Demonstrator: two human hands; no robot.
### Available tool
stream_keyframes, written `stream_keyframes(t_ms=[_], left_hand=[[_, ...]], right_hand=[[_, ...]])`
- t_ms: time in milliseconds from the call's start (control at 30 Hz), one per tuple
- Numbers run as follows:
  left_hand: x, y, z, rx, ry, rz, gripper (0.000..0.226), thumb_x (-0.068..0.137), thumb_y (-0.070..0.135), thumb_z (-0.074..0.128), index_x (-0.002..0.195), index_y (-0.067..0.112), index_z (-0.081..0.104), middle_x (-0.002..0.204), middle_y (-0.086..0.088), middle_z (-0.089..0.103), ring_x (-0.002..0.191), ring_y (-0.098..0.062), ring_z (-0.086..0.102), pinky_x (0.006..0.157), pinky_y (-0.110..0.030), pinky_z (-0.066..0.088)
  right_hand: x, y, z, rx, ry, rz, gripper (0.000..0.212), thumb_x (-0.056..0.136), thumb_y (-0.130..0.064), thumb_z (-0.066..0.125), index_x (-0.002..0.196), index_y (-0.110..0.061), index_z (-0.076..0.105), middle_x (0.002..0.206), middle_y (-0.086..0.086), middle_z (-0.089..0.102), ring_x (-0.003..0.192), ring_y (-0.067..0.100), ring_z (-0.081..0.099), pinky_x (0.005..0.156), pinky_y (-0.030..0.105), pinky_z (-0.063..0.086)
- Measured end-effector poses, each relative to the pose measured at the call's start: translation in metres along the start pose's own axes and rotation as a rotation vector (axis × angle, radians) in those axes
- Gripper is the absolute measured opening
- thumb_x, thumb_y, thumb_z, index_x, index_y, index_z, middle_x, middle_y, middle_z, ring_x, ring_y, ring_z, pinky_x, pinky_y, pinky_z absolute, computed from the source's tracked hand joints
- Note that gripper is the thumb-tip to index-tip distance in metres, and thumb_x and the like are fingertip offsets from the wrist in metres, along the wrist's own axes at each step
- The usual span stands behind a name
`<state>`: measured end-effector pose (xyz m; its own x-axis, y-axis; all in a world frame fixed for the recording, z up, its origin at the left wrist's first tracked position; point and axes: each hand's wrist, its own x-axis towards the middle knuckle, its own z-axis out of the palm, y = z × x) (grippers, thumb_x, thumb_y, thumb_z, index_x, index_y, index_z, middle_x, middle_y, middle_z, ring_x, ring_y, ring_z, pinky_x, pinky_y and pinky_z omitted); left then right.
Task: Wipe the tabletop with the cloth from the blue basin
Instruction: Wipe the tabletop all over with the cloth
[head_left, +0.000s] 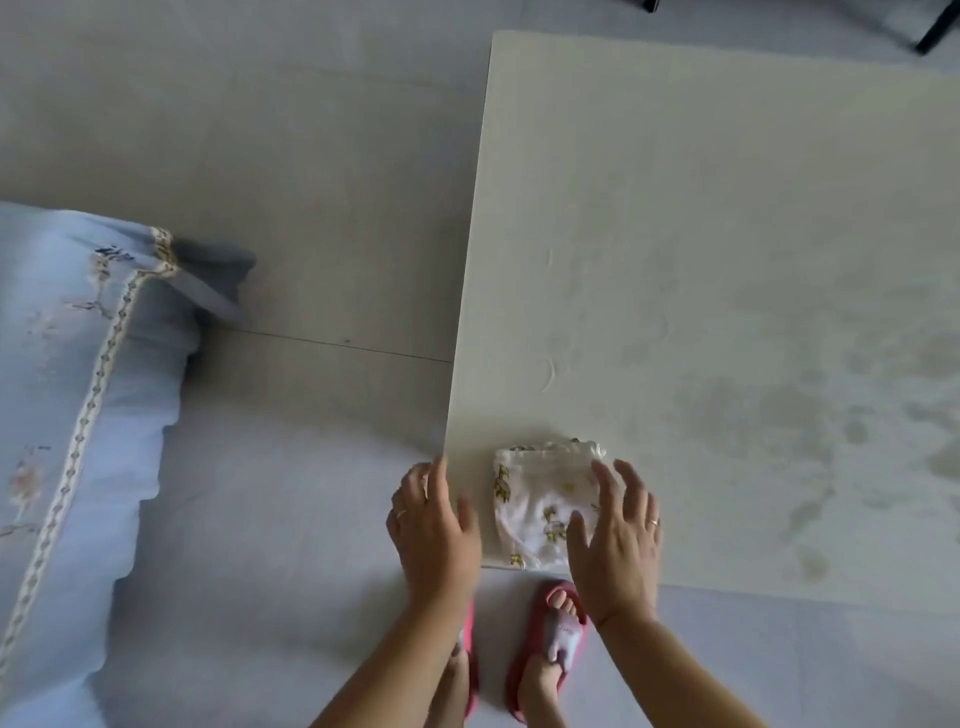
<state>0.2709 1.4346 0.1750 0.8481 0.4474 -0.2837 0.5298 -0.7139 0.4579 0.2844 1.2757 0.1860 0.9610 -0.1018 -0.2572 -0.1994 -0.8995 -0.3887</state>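
Nearest, the right hand (615, 545) lies flat, its grip spread wide over the folded white cloth with yellow print (540, 512), pressing rather than pinching. The left hand (434, 525), fingers loose, braces the corner of the pale cream table (701, 234). Wiping looks underway; beyond the right grip damp blotches spread, so the next stroke should push outward.

Soft, even daylight (faint shadows), slight blur, wide-angle edge bending.

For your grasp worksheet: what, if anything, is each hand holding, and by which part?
Nothing is gripped. The right hand lies open, fingers spread, over the folded cloth's right side; the left hand rests open at the tabletop's corner.
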Motion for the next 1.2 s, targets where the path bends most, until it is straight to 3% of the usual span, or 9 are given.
stream_keyframes(t_ms=[200,333,433,533,633,733,867,1067,1200], left_hand=[[0.026,-0.016,0.027,-0.202,-0.039,0.015,0.055,0.098,0.022,0.047,0.148,0.012,0.026,0.153,-0.007,0.033,0.136,-0.027,0.038,0.106,-0.037,0.033],[0.022,-0.026,0.043,-0.231,-0.033,-0.013,0.057,0.097,0.036,0.037,0.15,0.029,0.019,0.152,0.004,0.036,0.123,-0.026,0.053,0.083,-0.035,0.047],[0.023,-0.034,0.045,-0.281,-0.091,0.021,0.063,0.084,0.05,0.023,0.146,0.043,0.012,0.15,0.004,0.04,0.104,-0.033,0.061,0.066,-0.029,0.04],[0.025,-0.038,0.044,-0.302,-0.106,0.099,0.058,0.08,0.055,0.017,0.137,0.056,0.006,0.151,0.005,0.039,0.099,-0.028,0.063,0.066,-0.024,0.038],[0.025,-0.035,0.043,-0.317,-0.094,0.154,0.059,0.085,0.051,0.02,0.142,0.046,0.01,0.156,0.011,0.021,0.125,-0.025,0.051,0.079,-0.027,0.044],[0.023,-0.032,0.044,-0.31,-0.049,0.199,0.062,0.09,0.04,0.026,0.148,0.029,0.008,0.152,0.016,0.012,0.136,-0.021,0.039,0.093,-0.034,0.044],[0.022,-0.034,0.045,-0.281,-0.058,0.154,0.067,0.086,0.025,0.033,0.15,0.026,0.012,0.154,0.012,0.021,0.124,-0.028,0.051,0.076,-0.024,0.04],[0.02,-0.035,0.041,-0.325,-0.071,0.146,0.06,0.086,0.039,0.026,0.143,0.038,0.008,0.152,0.008,0.031,0.118,-0.028,0.056,0.072,-0.024,0.041],[0.021,-0.03,0.042,-0.21,-0.029,0.182,0.067,0.087,0.042,0.025,0.15,0.024,0.014,0.154,0.005,0.029,0.129,-0.022,0.048,0.081,-0.033,0.049]], right_hand=[[0.004,-0.008,0.049,-0.243,-0.054,-0.275,0.059,0.093,-0.042,0.03,0.147,-0.019,0.023,0.156,0.01,0.015,0.145,0.026,0.006,0.116,0.047,0.003],[0.003,-0.011,0.069,-0.284,-0.032,-0.192,0.065,0.092,-0.05,0.027,0.148,-0.017,0.024,0.156,0.009,0.017,0.145,0.03,0.013,0.115,0.048,0.009],[-0.011,-0.031,0.087,-0.331,-0.037,-0.325,0.064,0.089,-0.046,0.032,0.147,-0.018,0.027,0.156,0.008,0.019,0.143,0.034,0.018,0.113,0.05,0.012],[-0.016,-0.034,0.093,-0.351,-0.057,-0.491,0.062,0.088,-0.039,0.037,0.147,-0.021,0.029,0.156,0.005,0.021,0.144,0.032,0.017,0.113,0.051,0.015],[0.004,-0.005,0.078,-0.351,-0.067,-0.627,0.06,0.092,-0.052,0.037,0.147,-0.026,0.031,0.156,0.001,0.022,0.145,0.025,0.015,0.115,0.048,0.017],[0.036,0.027,0.058,-0.347,0.02,-0.42,0.062,0.093,-0.055,0.032,0.148,-0.027,0.024,0.157,0.001,0.019,0.146,0.022,0.011,0.117,0.047,0.011],[0.027,-0.01,0.076,-0.245,0.11,-0.045,0.063,0.092,-0.049,0.027,0.149,-0.024,0.018,0.158,0.006,0.012,0.146,0.026,0.004,0.117,0.047,0.001],[0.022,-0.022,0.081,-0.373,-0.056,-0.629,0.059,0.092,-0.049,0.038,0.146,-0.025,0.033,0.154,0.002,0.028,0.144,0.026,0.018,0.114,0.049,0.02],[0.084,0.007,0.052,-0.318,0.023,-0.245,0.065,0.092,-0.056,0.022,0.15,-0.028,0.013,0.159,0.001,0.01,0.147,0.021,0.003,0.118,0.046,0.003]])
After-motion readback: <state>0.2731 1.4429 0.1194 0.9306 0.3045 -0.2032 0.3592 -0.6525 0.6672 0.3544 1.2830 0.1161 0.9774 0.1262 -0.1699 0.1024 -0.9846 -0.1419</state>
